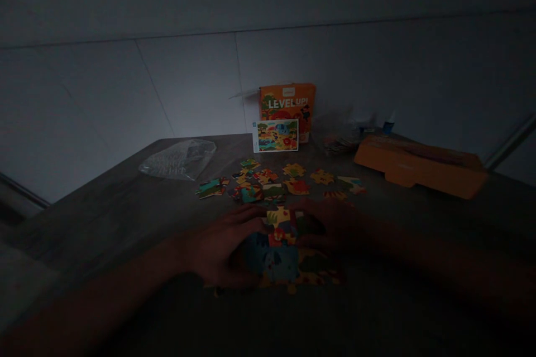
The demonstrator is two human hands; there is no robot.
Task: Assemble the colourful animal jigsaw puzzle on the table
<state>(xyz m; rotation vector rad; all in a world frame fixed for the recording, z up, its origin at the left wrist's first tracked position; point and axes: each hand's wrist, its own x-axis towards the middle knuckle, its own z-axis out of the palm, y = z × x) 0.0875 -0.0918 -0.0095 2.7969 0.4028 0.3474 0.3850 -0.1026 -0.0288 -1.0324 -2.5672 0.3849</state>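
A partly joined jigsaw puzzle point(282, 259) lies flat on the table in front of me, with a blue elephant in its lower part and yellow and red pieces above. My left hand point(224, 242) rests over its left side, fingers stretched and thumb spread apart from them. From the right, my right hand point(335, 223) reaches onto its upper right part. Its thumb and forefinger are apart, and a dark green puzzle piece point(309, 224) shows between them. Both hands touch the puzzle and cover some of it. The light is very dim, so fingertip contact is hard to make out.
Several loose puzzle pieces point(274, 191) lie beyond the hands. Behind them stand a picture card point(276, 135) and an orange box point(287, 101). A clear plastic bag point(180, 159) lies left; an orange box part point(419, 167) and a small blue bottle point(389, 124) are right.
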